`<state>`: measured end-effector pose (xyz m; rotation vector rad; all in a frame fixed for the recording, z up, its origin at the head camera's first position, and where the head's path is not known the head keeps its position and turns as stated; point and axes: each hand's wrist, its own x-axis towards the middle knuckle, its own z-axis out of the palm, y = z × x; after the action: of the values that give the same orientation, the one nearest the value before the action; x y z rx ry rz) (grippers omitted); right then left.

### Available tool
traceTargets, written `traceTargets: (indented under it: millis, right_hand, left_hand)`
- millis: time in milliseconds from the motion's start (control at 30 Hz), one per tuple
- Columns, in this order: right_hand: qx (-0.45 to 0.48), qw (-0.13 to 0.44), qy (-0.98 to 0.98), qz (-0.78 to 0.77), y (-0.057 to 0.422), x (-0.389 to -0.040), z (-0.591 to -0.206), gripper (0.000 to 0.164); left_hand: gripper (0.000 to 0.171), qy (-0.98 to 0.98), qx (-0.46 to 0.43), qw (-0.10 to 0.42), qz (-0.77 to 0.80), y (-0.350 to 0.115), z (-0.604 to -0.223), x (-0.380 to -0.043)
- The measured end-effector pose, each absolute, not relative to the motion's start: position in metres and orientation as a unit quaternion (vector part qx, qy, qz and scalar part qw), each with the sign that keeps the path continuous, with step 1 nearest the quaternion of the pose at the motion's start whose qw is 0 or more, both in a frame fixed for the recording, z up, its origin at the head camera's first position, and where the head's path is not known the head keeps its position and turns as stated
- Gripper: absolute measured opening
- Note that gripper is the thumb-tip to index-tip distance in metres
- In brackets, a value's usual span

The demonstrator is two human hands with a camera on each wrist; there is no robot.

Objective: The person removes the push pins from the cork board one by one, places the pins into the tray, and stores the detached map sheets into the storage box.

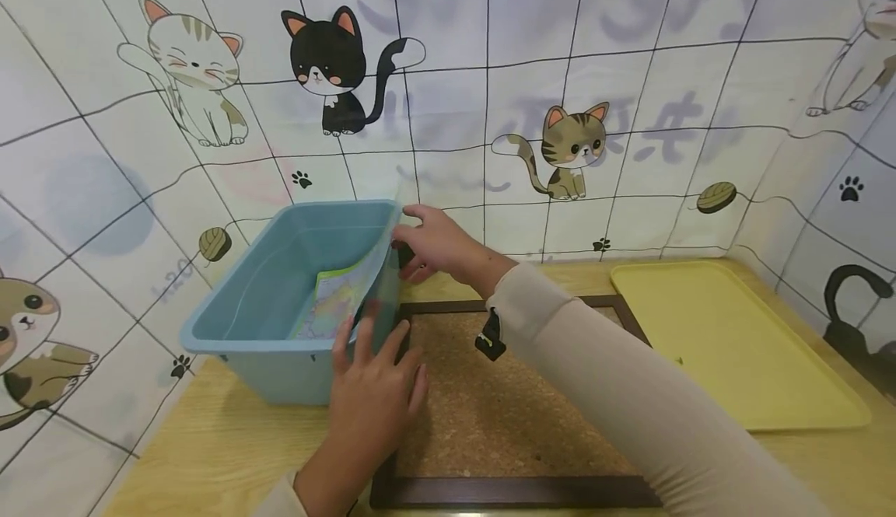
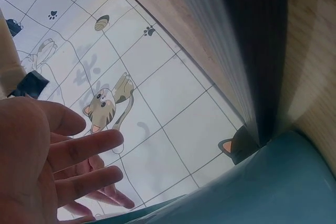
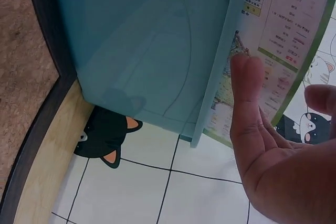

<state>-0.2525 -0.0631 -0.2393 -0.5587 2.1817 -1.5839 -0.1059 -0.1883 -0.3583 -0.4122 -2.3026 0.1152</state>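
A light blue plastic bin (image 1: 266, 377) stands on the left of the table. Inside it, a thin printed sheet (image 1: 332, 299) with map-like colours and a green border leans along the right wall. In the right wrist view the sheet (image 3: 294, 30) rises past the bin's rim. My left hand (image 1: 374, 381) lies at the bin's front right corner, fingers extended. At the far right corner is my right hand (image 1: 437, 245), its fingers spread loosely by the rim and the sheet. Whether its fingertips touch the sheet I cannot tell.
A cork board (image 1: 483, 416) in a dark frame lies right of the bin, under my right forearm. Further right is a yellow tray (image 1: 735, 338). A wall covering (image 1: 448, 105) with printed cats rises behind the wooden table (image 1: 210, 439).
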Motion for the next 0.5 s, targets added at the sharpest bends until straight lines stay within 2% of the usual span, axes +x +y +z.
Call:
traceTargets:
  millis: [300,500]
  right_hand:
    - [-0.229,0.177,0.794,-0.534,-0.025,-0.226,-0.271,0.053]
    - [-0.273,0.097,0.849,-0.441,0.016,-0.201,-0.283,0.050]
  left_hand:
    - [0.015,-0.907,-0.161,0.386,0.042,-0.190,-0.363,-0.101]
    - [0.020,-0.897,-0.170,0.409,0.004,-0.186,-0.356,-0.098]
